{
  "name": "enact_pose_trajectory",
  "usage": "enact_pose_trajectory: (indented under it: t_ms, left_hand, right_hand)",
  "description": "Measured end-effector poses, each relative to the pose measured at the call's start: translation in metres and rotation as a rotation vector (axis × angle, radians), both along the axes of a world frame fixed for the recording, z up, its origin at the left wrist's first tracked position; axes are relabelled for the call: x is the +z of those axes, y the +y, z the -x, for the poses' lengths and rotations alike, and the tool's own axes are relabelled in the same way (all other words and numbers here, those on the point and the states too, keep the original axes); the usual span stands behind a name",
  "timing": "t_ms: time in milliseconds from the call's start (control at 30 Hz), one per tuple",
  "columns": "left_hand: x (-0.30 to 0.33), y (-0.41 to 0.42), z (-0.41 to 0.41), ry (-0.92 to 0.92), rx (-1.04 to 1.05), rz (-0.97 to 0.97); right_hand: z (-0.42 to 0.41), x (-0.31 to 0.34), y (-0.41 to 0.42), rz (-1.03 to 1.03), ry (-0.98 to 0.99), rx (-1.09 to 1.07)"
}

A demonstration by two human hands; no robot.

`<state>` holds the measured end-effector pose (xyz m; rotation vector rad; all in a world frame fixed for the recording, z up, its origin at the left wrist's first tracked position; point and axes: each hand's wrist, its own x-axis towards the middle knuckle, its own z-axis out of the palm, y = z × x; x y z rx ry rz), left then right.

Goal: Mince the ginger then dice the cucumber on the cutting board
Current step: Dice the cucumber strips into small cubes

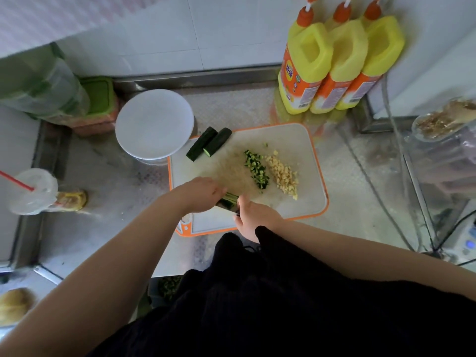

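Note:
A white cutting board (309,161) with an orange rim lies on the steel counter. On its right side is a pile of minced ginger (283,175), and a strip of diced cucumber (256,168) lies just left of that. Two dark cucumber pieces (208,144) rest at the board's far left corner. At the near edge my left hand (201,194) holds down a bundle of cucumber strips (231,197) with curled fingers. My right hand (253,217) grips a knife (226,205), whose blade lies against the strips and is partly hidden between my hands.
A white bowl (154,124) stands left of the board's far corner. Three yellow bottles (334,65) stand behind the board. A plastic cup with a red straw (33,191) is at the left, green-lidded containers (98,104) at the back left, and a glass jar (443,140) and cables at the right.

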<state>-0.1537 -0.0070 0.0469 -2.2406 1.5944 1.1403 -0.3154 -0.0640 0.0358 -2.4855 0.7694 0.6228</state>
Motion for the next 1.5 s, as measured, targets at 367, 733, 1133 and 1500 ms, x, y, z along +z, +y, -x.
enact_pose_trajectory:
  t_ms: [367, 733, 1133, 1500]
  left_hand:
    - [-0.001, -0.018, -0.001, 0.033, -0.022, -0.119]
    - [0.02, -0.02, -0.009, -0.089, 0.284, 0.701]
    - [-0.061, 0.025, -0.01, -0.245, -0.284, 0.427]
    - [-0.066, 0.015, -0.002, -0.207, -0.08, 0.421]
  right_hand:
    - [0.002, 0.011, 0.001, -0.007, -0.039, 0.009]
    - [0.008, 0.011, -0.009, -0.076, -0.1, -0.093]
    - [0.025, 0.007, -0.051, -0.357, -0.235, -0.595]
    - [0.032, 0.004, -0.057, -0.407, -0.26, -0.671]
